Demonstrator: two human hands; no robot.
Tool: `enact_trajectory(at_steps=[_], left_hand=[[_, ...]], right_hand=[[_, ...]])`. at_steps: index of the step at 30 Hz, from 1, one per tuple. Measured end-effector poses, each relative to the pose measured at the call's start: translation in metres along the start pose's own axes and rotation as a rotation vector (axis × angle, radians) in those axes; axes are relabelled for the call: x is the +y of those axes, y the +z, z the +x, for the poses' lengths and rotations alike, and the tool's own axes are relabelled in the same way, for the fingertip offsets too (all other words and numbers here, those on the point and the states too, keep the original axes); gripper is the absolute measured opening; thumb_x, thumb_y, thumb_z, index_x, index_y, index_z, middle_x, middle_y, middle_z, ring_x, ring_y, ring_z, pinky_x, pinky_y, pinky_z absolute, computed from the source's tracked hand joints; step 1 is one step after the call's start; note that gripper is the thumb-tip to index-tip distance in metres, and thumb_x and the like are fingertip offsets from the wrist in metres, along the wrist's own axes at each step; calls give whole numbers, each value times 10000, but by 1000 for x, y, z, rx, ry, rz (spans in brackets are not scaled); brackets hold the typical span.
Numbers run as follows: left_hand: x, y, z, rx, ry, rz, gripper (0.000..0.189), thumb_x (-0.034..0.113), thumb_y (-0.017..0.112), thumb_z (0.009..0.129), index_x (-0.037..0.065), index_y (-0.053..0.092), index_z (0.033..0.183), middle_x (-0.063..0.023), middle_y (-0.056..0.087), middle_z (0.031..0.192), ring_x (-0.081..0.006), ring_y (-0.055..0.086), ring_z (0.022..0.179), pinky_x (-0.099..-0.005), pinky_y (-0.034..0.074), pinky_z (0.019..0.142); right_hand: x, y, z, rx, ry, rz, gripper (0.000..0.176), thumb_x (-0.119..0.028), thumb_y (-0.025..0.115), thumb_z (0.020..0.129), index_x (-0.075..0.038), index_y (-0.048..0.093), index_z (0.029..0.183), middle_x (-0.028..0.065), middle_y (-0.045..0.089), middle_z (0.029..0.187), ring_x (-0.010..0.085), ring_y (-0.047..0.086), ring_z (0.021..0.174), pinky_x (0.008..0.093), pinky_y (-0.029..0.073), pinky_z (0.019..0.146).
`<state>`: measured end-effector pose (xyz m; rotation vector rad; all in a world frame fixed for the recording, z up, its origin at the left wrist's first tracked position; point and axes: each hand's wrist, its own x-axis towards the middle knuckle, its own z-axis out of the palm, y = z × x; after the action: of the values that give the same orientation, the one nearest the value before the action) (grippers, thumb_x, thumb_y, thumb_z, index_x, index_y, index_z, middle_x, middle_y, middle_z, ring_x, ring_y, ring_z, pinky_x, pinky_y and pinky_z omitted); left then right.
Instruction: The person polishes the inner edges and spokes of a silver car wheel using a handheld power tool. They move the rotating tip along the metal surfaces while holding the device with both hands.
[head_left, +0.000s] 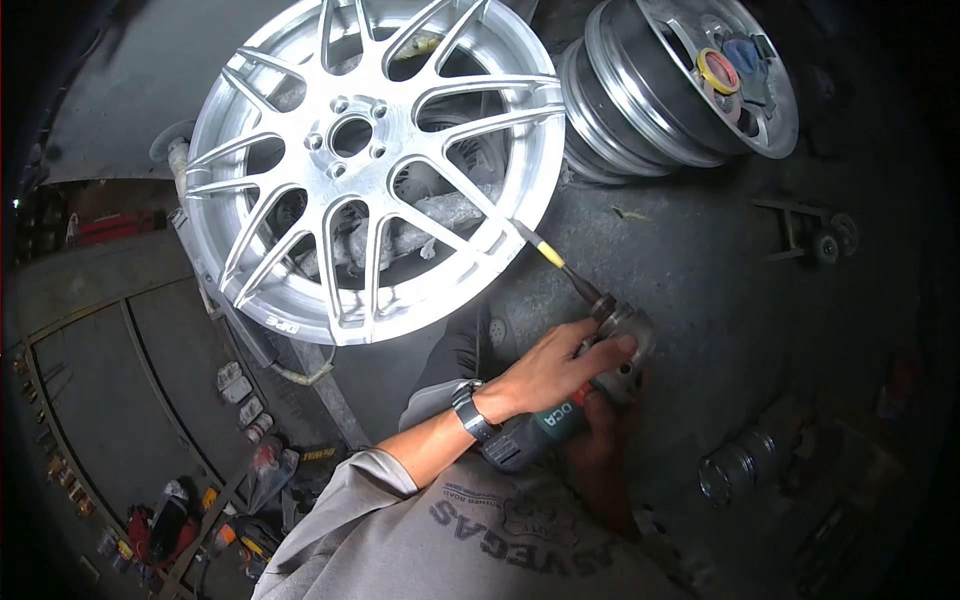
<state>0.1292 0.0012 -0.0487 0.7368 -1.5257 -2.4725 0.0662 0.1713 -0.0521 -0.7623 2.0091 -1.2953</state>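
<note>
A large bare silver car wheel rim (pixel 351 137) with many split spokes lies face up before me. My left hand (pixel 565 362), with a watch on its wrist, is wrapped over the head of a green and grey angle grinder (pixel 560 420). From below, my right hand (pixel 603 425) grips the tool's body, its fingers partly hidden in shadow. A long, narrow shaft (pixel 550 254) with a yellow band sticks out of the grinder head. The shaft's tip overlaps the wheel's lower right edge in this view.
Stacked silver rims (pixel 640 90) stand at the upper right, with a yellow tape roll (pixel 718 72) and a blue cloth (pixel 742 54) on top. A small wheeled frame (pixel 808 228) is on the dark floor. Tools and bottles (pixel 170 525) lie lower left.
</note>
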Motion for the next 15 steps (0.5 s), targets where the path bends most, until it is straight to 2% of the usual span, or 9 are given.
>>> enact_trajectory(at_steps=[1, 3, 4, 6, 7, 9, 10, 12, 15], left_hand=[[-1, 0, 1, 1, -3, -3, 467, 388, 573, 1085, -54, 685, 985, -98, 613, 793, -138, 559, 799, -353, 435, 718], [-3, -5, 4, 1, -38, 40, 473, 401, 582, 1080, -50, 687, 979, -90, 617, 797, -136, 552, 787, -354, 431, 712], [-5, -6, 5, 1, -38, 39, 473, 401, 582, 1080, -50, 687, 979, -90, 617, 797, -136, 552, 787, -354, 431, 712], [-6, -8, 7, 20, -75, 116, 585, 486, 618, 1037, -91, 712, 1050, -178, 707, 814, -260, 688, 755, -390, 495, 725], [-6, -8, 6, 21, -76, 117, 585, 486, 618, 1037, -91, 712, 1050, -178, 707, 814, -260, 688, 755, -390, 495, 725], [-5, -2, 2, 3, -144, 34, 514, 438, 603, 1063, -65, 706, 1083, -143, 736, 929, -167, 673, 896, -340, 501, 794], [-4, 1, 2, 3, -145, 34, 514, 438, 603, 1063, -65, 706, 1083, -143, 736, 929, -167, 673, 896, -340, 501, 794], [0, 5, 1, 17, -134, 42, 526, 439, 605, 1062, -75, 699, 1124, -182, 767, 1022, -200, 713, 988, -341, 524, 849], [8, 6, 5, 13, -163, 69, 552, 450, 609, 1059, -84, 693, 1168, -199, 771, 1041, -233, 725, 991, -355, 530, 862]], right_hand=[[2, -2, 3, -2, 4, -1, 613, -247, 732, 965, -129, 507, 1523, 309, 375, 1579, 473, 467, 1439, 578, 452, 1136], [12, -3, 11, 79, -601, -478, 421, -241, 730, 988, -195, 638, 1397, 336, 347, 1587, 532, 458, 1430, 616, 464, 1112], [16, -3, 10, 78, -601, -478, 421, -241, 730, 988, -195, 638, 1397, 336, 347, 1587, 532, 458, 1430, 616, 464, 1112], [21, -2, 4, 35, -398, -355, 426, -223, 735, 985, -208, 636, 1399, 332, 378, 1580, 535, 481, 1411, 615, 474, 1097], [25, -4, 2, 34, -397, -353, 426, -223, 735, 985, -208, 636, 1399, 332, 378, 1580, 535, 481, 1411, 615, 474, 1097], [33, -15, -1, -62, -422, -442, 371, -190, 751, 958, -155, 693, 1322, 283, 525, 1495, 490, 545, 1365, 583, 481, 1093], [35, -16, -4, -62, -421, -442, 371, -190, 751, 958, -155, 693, 1322, 283, 525, 1495, 490, 545, 1365, 583, 481, 1093], [37, -21, -10, -168, -277, -384, 306, -125, 717, 962, 30, 664, 1220, 155, 702, 1202, 254, 668, 1179, 411, 517, 1010], [59, -30, -22, -154, -229, -363, 311, -92, 698, 949, 21, 673, 1237, 122, 697, 1195, 210, 668, 1113, 391, 511, 1002]])
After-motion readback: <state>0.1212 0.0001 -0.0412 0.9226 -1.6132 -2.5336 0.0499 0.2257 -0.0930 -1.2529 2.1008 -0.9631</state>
